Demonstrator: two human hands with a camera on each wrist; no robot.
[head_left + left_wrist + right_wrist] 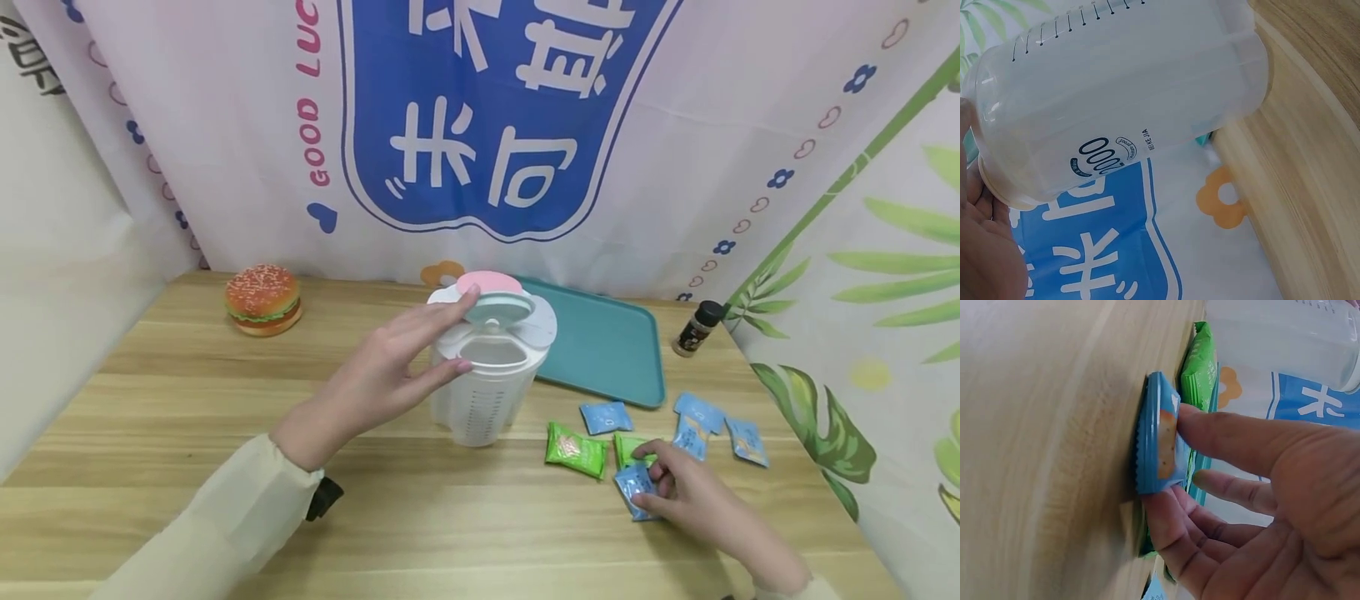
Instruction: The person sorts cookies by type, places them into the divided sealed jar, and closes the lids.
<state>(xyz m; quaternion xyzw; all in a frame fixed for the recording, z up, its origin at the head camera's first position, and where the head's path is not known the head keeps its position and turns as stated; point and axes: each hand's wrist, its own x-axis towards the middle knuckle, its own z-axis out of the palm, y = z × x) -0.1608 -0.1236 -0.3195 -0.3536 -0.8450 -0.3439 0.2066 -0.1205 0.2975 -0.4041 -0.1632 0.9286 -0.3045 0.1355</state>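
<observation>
A clear plastic storage container (480, 400) with a white lid stands upright on the table, its grey-green flap (501, 308) raised over one opening. My left hand (390, 362) lies against the lid, fingers extended by the flap and thumb at the opening's edge. The left wrist view shows measuring marks on the container (1129, 81). To the right, my right hand (693, 496) pinches a blue snack packet (1163, 440) between thumb and fingers, low over the table. A green packet (576, 450) lies to its left, and another green packet (633, 450) sits partly under the fingers.
More blue packets (607, 417) lie around the right hand. Behind the container is a teal tray (600, 342). A black-capped spice jar (697, 329) stands at the back right, a toy hamburger (262, 300) at the back left. A printed curtain (247, 200) hangs along the table's far edge.
</observation>
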